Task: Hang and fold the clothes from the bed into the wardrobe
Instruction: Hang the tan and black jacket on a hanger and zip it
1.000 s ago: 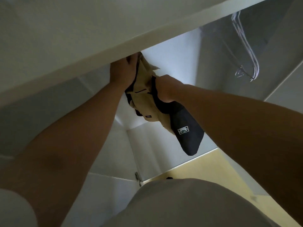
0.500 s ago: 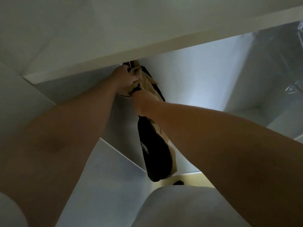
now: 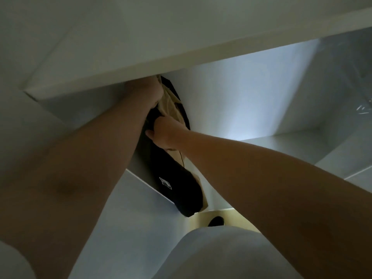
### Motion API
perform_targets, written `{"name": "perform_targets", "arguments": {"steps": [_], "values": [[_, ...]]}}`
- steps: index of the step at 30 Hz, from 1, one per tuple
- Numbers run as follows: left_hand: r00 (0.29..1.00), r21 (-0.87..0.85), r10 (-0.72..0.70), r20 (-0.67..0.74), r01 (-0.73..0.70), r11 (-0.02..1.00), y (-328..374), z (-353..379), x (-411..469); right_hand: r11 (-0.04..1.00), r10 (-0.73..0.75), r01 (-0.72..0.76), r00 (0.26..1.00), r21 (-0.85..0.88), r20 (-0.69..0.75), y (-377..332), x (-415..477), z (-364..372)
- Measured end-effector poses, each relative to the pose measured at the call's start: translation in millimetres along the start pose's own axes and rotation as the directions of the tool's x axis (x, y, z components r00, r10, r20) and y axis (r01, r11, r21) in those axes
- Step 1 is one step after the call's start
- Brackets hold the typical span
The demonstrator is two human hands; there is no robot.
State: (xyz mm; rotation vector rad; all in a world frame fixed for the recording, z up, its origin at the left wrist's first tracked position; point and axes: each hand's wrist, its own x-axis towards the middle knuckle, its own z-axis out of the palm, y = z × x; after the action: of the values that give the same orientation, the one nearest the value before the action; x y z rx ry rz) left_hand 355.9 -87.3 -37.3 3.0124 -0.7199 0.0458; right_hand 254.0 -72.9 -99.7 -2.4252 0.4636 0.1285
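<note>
Left hand (image 3: pixel 150 91) is raised just under the white shelf edge (image 3: pixel 181 63), closed round the bunched tan top of the black-and-tan garment (image 3: pixel 177 188); fingertips are hidden by the shelf. Right hand (image 3: pixel 164 133) is seen just below, curled onto the garment's middle, thumb pressed to the black cloth. The garment is held hanging inside the wardrobe between both forearms. Crinkled clear plastic (image 3: pixel 362 109) is noted far right, a dark object (image 3: pixel 216 221) on the yellow floor below

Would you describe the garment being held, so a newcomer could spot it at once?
Find the white wardrobe shelf across the top. Just beneath it, the left hand and right hand grip a hanging garment. Unlike the pale panels around, it is black and tan with a white patch.
</note>
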Motion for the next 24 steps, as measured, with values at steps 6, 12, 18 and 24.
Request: {"name": "perform_targets", "arguments": {"steps": [6,12,18,24], "values": [[0.859,-0.095,0.471,-0.203,-0.496,0.863,92.2,21.0,-55.3,0.715,0.524,-0.374,0.846,0.59,-0.1,122.7,-55.6,-9.4],[0.476,-0.333,0.873,0.105,-0.81,0.482,202.1,93.1,-155.4,0.024,0.909,-0.132,0.415,0.991,0.033,233.9,-180.5,-34.0],[-0.057,-0.508,0.983,0.175,-0.86,0.041,273.0,129.1,-289.7,0.019,0.995,0.147,-0.1,0.989,-0.004,264.2,-346.0,4.8],[-0.532,-0.53,0.839,0.116,-0.748,-0.401,305.6,119.2,-447.4,0.119,0.812,0.385,-0.568,0.915,0.134,207.6,-487.3,81.1]]}}
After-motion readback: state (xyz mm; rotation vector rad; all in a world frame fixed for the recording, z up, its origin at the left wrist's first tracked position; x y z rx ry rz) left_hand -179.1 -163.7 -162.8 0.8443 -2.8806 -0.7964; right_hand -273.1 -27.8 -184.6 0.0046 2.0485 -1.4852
